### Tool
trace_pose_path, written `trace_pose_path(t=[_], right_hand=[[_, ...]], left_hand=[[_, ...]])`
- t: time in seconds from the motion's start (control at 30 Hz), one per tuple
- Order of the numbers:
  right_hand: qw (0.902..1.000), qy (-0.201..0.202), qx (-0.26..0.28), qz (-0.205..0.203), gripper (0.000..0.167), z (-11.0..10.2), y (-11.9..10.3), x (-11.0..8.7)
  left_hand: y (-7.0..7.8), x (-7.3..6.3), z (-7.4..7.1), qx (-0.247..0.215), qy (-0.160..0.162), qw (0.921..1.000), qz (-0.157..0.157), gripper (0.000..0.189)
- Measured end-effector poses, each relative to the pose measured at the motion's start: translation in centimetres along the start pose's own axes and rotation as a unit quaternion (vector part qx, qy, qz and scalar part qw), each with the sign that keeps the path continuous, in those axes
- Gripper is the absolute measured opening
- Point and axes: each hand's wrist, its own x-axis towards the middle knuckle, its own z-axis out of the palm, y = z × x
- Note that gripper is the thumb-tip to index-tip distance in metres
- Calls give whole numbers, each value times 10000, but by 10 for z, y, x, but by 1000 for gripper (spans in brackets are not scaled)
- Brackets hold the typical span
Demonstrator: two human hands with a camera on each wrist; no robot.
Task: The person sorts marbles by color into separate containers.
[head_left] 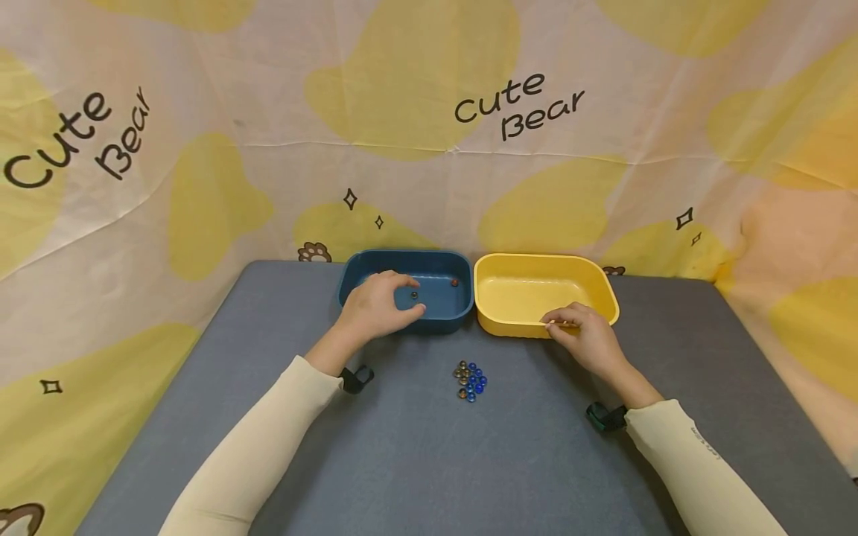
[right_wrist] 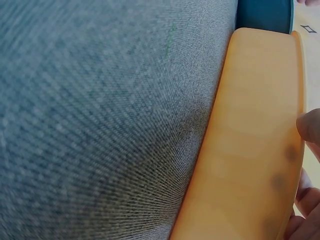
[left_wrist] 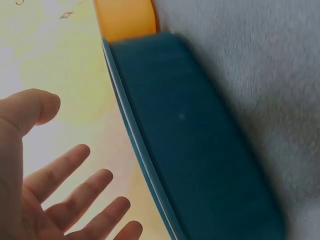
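Above the blue tub (head_left: pixel 439 325), my left hand (head_left: pixel 378 304) is held with thumb and fingers spread apart and nothing between them. Inside that tub lie a dark marble (head_left: pixel 414 295), near the fingertips in the head view, and a reddish-brown marble (head_left: pixel 454 282) farther right. My right hand (head_left: pixel 590 339) pinches the front rim of the yellow tub (head_left: pixel 516 327). In the right wrist view its thumb (right_wrist: pixel 311 125) lies over the rim, and dark fingertip shadows show through the wall. Several blue and brown glass marbles (head_left: pixel 471 381) sit clustered on the table in front of the tubs.
Both tubs stand side by side at the back of the grey table (head_left: pixel 415 461). A printed yellow and cream cloth (head_left: pixel 415 171) hangs close behind them. Black straps (head_left: pixel 357 380) circle both wrists.
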Motion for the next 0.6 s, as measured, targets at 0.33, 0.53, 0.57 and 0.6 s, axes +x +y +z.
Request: trace_pose_path(t=[0.33,0.53,0.57,0.6], right_hand=[[10000,24,7,-12,8,0,0,-1],[10000,40,31,-42,8,0,0,-1],[10000,35,28,-40,8,0,0,-1],[10000,34,23,-48,8,0,0,-1]], left_hand=[[11,-24,4,-265,321,9985,349,39],[18,-36,4,-670,494,9957,415,35],[19,-38,5,-728,532,9949,451,33],[21,-40,6,-788,582,9939,509,32]])
